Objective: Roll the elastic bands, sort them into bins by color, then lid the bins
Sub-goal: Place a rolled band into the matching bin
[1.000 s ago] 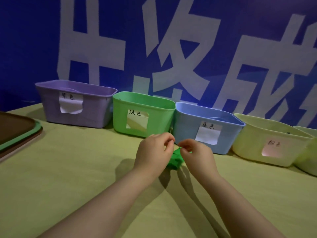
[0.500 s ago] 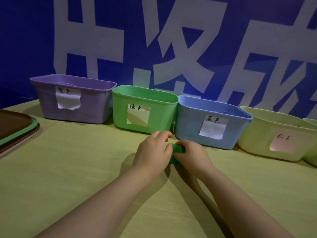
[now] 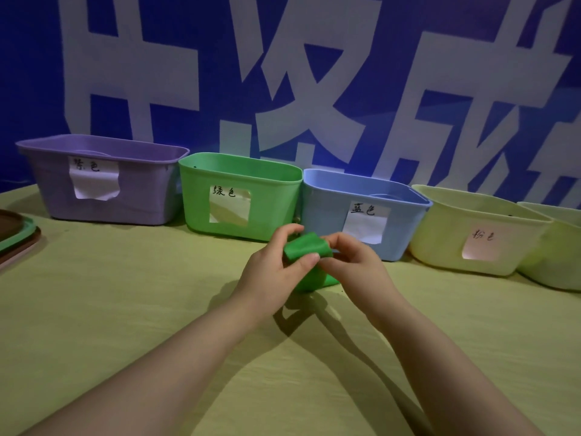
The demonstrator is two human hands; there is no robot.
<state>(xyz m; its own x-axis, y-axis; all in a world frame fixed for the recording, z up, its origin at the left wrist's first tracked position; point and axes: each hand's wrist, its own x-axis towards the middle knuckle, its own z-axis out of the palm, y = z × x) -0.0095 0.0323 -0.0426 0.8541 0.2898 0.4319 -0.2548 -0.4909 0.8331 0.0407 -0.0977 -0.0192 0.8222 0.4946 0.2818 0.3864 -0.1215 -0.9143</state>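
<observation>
A green elastic band is held just above the table between both hands, partly rolled, with a loose tail hanging down to the cloth. My left hand pinches the roll from the left, thumb on its front. My right hand pinches it from the right. Behind them stands a row of labelled open bins: purple bin, green bin, blue bin and a pale yellow bin with a pink label.
A further pale bin sits at the far right edge. Stacked lids, green and brown, lie at the left edge. A yellow-green cloth covers the table. A blue banner wall rises directly behind the bins.
The hands have lifted slightly and turned the band, so more of the green roll shows between the fingers. The camera has tilted, shifting the bins down in view.
</observation>
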